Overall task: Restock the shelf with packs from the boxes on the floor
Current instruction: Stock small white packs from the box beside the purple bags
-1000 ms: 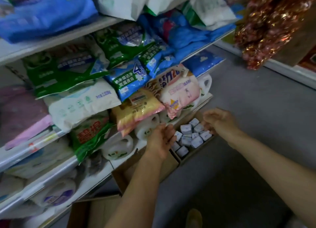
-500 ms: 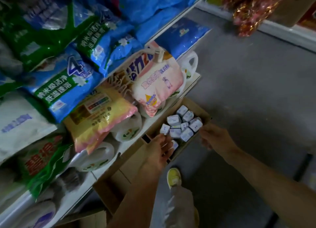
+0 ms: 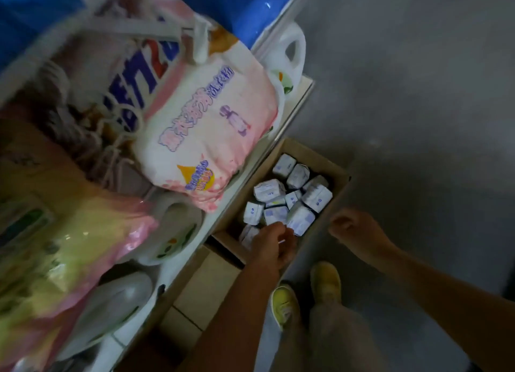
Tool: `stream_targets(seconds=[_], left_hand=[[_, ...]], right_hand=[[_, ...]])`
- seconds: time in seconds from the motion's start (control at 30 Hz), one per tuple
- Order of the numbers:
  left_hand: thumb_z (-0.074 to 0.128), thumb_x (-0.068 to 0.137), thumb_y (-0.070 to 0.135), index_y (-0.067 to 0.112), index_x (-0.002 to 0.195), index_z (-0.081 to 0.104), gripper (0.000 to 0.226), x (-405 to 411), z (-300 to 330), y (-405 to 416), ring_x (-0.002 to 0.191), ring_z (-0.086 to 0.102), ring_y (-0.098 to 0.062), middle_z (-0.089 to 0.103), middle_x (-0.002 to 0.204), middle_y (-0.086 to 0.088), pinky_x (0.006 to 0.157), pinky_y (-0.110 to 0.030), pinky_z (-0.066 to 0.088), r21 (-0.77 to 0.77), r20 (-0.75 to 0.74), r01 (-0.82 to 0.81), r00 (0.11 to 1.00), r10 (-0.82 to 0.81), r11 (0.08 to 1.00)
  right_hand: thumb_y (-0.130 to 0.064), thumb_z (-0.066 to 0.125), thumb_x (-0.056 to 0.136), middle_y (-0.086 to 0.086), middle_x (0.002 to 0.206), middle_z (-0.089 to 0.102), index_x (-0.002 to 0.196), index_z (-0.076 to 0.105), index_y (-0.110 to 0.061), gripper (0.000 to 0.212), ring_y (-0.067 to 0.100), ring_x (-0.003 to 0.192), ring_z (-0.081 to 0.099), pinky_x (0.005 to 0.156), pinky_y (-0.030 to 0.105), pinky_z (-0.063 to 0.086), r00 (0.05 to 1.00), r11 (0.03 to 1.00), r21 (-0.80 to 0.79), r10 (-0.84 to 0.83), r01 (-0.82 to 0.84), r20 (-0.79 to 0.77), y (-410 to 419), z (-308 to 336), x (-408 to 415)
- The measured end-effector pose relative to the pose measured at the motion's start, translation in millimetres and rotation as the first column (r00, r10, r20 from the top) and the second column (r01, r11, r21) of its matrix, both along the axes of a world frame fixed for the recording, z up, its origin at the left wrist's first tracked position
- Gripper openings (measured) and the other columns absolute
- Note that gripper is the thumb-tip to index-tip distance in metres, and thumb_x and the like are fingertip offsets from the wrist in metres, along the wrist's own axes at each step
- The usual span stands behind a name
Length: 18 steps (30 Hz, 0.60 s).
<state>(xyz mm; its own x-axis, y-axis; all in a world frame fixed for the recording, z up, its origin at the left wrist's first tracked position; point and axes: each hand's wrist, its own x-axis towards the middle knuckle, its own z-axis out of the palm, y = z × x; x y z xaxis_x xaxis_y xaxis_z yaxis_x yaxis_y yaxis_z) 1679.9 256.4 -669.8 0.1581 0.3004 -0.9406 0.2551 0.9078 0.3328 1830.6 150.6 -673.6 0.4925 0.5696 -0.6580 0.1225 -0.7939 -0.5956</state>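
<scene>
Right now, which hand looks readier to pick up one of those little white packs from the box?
The left hand: it is over the near end of the open box, fingers curled right beside a white pack. The right hand sits outside the box's edge, farther from any pack.

About eleven small white packs (image 3: 301, 218) in one open box (image 3: 335, 171); two hands, two yellow shoes (image 3: 284, 304).
</scene>
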Motion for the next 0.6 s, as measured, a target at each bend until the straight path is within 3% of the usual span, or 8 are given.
stream_targets(seconds=[0.1, 0.17, 0.23, 0.33, 0.47, 0.6], left_hand=[[0.057, 0.095, 0.014, 0.014, 0.075, 0.060, 0.020, 14, -52, 6, 0.070, 0.060, -0.020, 0.064, 0.073, -0.007, 0.068, -0.032, 0.046, -0.016, -0.053, 0.062, 0.997, -0.063, 0.998], [0.055, 0.096, 0.011, 0.017, 0.081, 0.062, 0.018, 22, -91, 8, 0.072, 0.058, -0.020, 0.063, 0.079, -0.007, 0.076, -0.037, 0.048, -0.007, -0.085, 0.100, 0.991, -0.101, 0.995], [0.051, 0.098, 0.011, 0.022, 0.102, 0.061, 0.016, 32, -133, 6, 0.089, 0.059, -0.021, 0.065, 0.102, -0.009, 0.093, -0.043, 0.049, 0.012, -0.105, 0.136, 0.985, -0.134, 0.991], [0.057, 0.095, 0.009, 0.024, 0.125, 0.057, 0.035, 50, -187, 2, 0.113, 0.055, -0.028, 0.055, 0.134, -0.013, 0.104, -0.046, 0.046, 0.078, -0.146, 0.217, 0.968, -0.204, 0.973], [0.064, 0.091, 0.008, 0.023, 0.137, 0.051, 0.050, 77, -256, 3, 0.123, 0.053, -0.034, 0.051, 0.140, -0.015, 0.103, -0.044, 0.046, 0.157, -0.167, 0.166, 0.976, -0.140, 0.973], [0.068, 0.090, 0.037, 0.034, 0.145, 0.041, 0.062, 94, -306, 2, 0.136, 0.039, -0.034, 0.031, 0.155, -0.011, 0.113, -0.051, 0.033, 0.132, -0.306, 0.221, 0.936, -0.173, 0.966]], right_hand=[[-0.016, 0.062, 0.089, 0.010, 0.088, 0.066, 0.095, 0.062, -0.012, 0.007, 0.026, 0.085, 0.063, 0.079, 0.043, 0.051, 0.999, 0.999, -0.037, 0.033, -0.032, 0.035, 11, -50, 19], [-0.017, 0.061, 0.089, 0.003, 0.087, 0.062, 0.096, 0.059, -0.016, 0.007, 0.021, 0.082, 0.060, 0.072, 0.037, 0.047, 0.995, 0.994, -0.073, 0.085, -0.081, 0.054, 20, -87, 31], [-0.015, 0.059, 0.086, -0.002, 0.089, 0.056, 0.095, 0.055, -0.023, 0.012, 0.017, 0.086, 0.057, 0.071, 0.032, 0.044, 0.982, 0.985, -0.083, 0.157, -0.149, 0.104, 28, -125, 42], [-0.013, 0.063, 0.085, 0.004, 0.122, 0.046, 0.118, 0.053, -0.022, 0.036, 0.023, 0.111, 0.049, 0.086, 0.036, 0.046, 0.940, 0.962, -0.129, 0.265, -0.242, 0.215, 40, -169, 52], [-0.025, 0.064, 0.089, 0.008, 0.146, 0.028, 0.139, 0.042, -0.029, 0.056, 0.031, 0.130, 0.033, 0.097, 0.042, 0.046, 0.779, 0.876, -0.210, 0.482, -0.434, 0.401, 57, -221, 65], [-0.038, 0.057, 0.092, 0.011, 0.156, 0.009, 0.146, 0.030, -0.037, 0.061, 0.039, 0.141, 0.015, 0.106, 0.046, 0.036, 0.656, 0.754, -0.331, 0.657, -0.568, 0.371, 64, -269, 78]])
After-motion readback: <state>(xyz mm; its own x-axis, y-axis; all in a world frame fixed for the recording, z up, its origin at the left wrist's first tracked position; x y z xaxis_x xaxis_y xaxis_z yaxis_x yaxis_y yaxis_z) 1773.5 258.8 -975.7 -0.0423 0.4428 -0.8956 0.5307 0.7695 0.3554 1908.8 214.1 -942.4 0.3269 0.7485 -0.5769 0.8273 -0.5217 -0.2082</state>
